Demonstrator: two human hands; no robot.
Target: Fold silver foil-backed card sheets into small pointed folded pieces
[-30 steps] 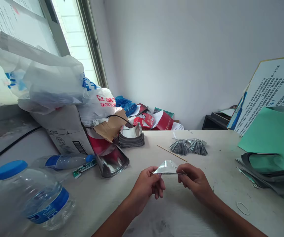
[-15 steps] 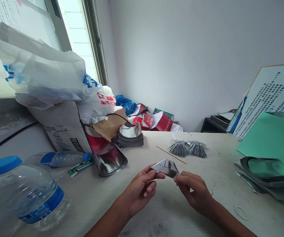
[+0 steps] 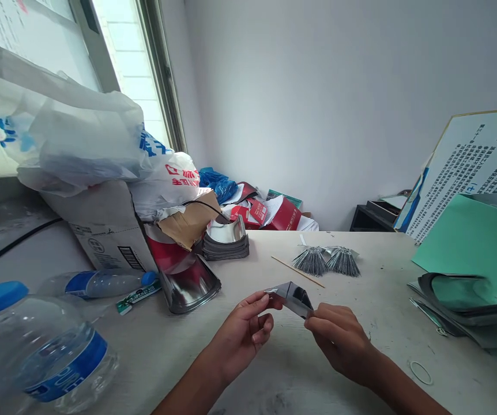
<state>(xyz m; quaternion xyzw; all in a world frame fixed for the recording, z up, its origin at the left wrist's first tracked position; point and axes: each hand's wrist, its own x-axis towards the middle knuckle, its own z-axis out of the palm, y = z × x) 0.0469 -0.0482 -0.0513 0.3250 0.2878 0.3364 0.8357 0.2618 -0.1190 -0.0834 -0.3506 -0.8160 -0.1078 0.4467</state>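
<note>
Between my two hands, above the tabletop, is a shiny silver folded sheet (image 3: pixel 292 297) with creases across it. My left hand (image 3: pixel 246 328) pinches its left tip between thumb and fingers, the other fingers curled below. On its right end, my right hand (image 3: pixel 339 340) is closed with thumb and forefinger. Beyond it on the table lie two fan-shaped bunches of thin folded silver pieces (image 3: pixel 311 262), side by side. A thin wooden stick (image 3: pixel 296 271) rests to their left. What the right fingers cover of the sheet is hidden.
Left on the table (image 3: pixel 179 351) are a large water bottle (image 3: pixel 64 363), a lying bottle (image 3: pixel 101 283), a green-and-white tube (image 3: pixel 138 295), curved silver sheets (image 3: pixel 192 282) and a stacked pile (image 3: pixel 226 242). On the right stand a green folder (image 3: pixel 460 242), dark sheets (image 3: pixel 469 305) and a rubber band (image 3: pixel 421 373).
The silver folded sheet has tilted, so its face looks narrower and darker. Both hands still hold its ends, and the right hand has turned slightly. The view has shifted a little.
</note>
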